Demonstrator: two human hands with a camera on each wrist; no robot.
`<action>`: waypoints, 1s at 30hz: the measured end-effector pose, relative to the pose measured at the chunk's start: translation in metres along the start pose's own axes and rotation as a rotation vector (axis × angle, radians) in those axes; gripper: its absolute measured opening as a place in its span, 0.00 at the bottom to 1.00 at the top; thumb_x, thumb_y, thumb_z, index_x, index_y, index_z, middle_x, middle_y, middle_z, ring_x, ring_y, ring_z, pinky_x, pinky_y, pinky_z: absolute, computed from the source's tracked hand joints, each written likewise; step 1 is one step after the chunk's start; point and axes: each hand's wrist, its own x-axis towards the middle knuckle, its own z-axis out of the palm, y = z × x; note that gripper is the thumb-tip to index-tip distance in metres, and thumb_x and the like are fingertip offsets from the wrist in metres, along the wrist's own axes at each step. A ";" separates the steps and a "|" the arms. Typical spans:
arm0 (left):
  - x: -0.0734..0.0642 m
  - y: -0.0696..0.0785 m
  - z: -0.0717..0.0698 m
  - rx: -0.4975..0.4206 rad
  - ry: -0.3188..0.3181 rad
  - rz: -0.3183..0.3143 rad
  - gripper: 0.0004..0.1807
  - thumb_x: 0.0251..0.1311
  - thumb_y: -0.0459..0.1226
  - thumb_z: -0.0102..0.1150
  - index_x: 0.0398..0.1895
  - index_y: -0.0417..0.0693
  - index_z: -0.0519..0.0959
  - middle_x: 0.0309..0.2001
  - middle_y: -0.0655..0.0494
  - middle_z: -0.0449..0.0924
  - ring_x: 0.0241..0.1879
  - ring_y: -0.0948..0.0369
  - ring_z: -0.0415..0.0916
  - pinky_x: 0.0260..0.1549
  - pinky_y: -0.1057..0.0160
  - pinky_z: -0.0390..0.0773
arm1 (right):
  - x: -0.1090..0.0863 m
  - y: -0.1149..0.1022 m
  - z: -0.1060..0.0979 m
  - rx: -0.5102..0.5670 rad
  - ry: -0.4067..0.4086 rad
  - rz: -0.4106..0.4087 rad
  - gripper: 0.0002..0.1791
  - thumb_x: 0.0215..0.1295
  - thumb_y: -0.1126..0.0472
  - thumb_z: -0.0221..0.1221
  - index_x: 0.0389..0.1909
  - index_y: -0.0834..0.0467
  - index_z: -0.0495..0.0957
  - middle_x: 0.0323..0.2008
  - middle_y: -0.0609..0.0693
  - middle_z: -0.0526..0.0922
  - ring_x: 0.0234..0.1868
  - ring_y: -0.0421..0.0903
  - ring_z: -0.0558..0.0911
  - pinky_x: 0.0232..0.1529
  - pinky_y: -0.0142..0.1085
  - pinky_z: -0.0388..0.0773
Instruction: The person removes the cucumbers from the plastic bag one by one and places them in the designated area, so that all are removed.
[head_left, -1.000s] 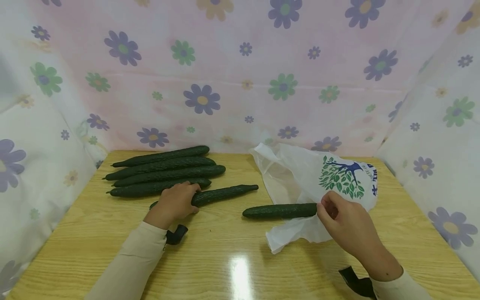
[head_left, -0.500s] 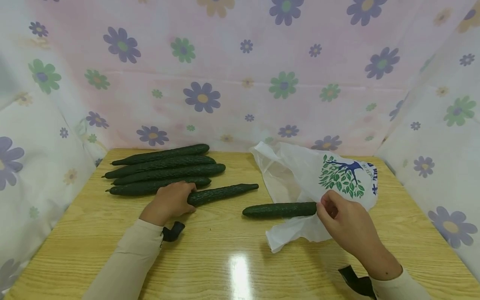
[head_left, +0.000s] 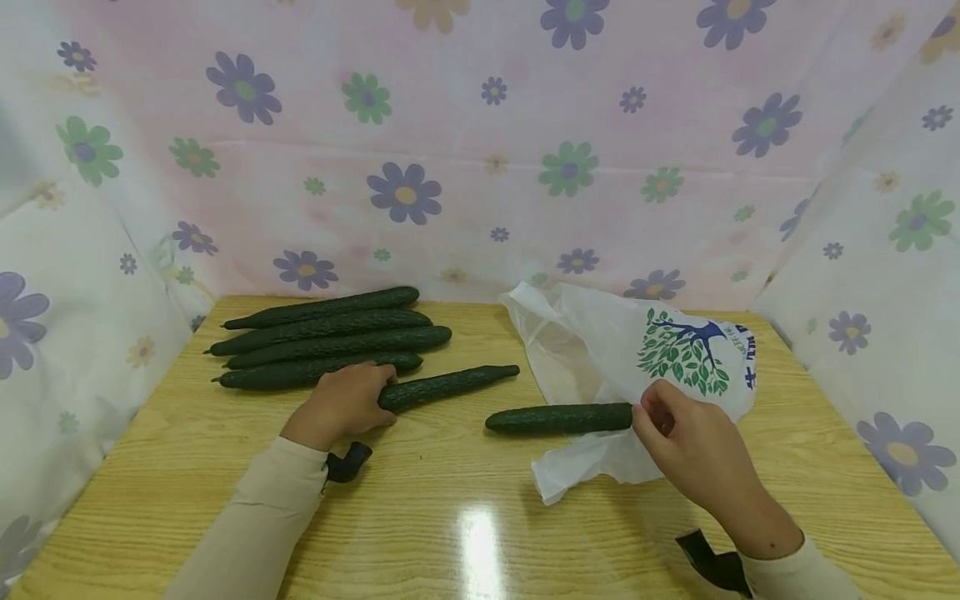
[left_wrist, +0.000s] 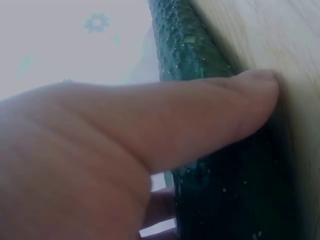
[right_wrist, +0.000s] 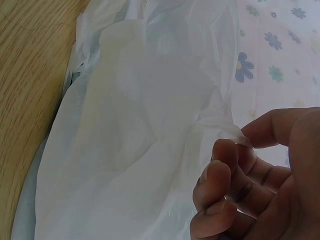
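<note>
My left hand (head_left: 347,407) grips a dark green cucumber (head_left: 450,387) near its left end, and the cucumber's narrow tip points right. In the left wrist view the thumb (left_wrist: 220,112) lies across the bumpy cucumber skin (left_wrist: 182,40), close over the wooden table. My right hand (head_left: 697,454) pinches the edge of a white plastic bag (head_left: 600,333) printed with a green and blue tree. The right wrist view shows thumb and fingertips on the gathered plastic (right_wrist: 150,125). Another cucumber (head_left: 558,419) lies at the bag's opening, its right end meeting the right fingertips in the head view.
Several cucumbers (head_left: 337,342) lie side by side at the back left of the wooden table (head_left: 420,517). A flowered cloth (head_left: 465,208) hangs behind the table and along both sides. Black straps (head_left: 348,462) sit at the cuffs.
My left hand has slid slightly left along its cucumber, so its left end is now covered and more of the middle shows. The right hand and the bag have stayed in place.
</note>
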 end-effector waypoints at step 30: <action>0.003 0.012 0.002 -0.010 0.152 0.035 0.23 0.52 0.44 0.75 0.50 0.53 0.78 0.45 0.54 0.78 0.24 0.61 0.70 0.21 0.60 0.70 | 0.000 0.002 0.002 -0.006 0.003 -0.002 0.06 0.65 0.62 0.62 0.29 0.53 0.75 0.18 0.39 0.73 0.18 0.30 0.65 0.17 0.29 0.62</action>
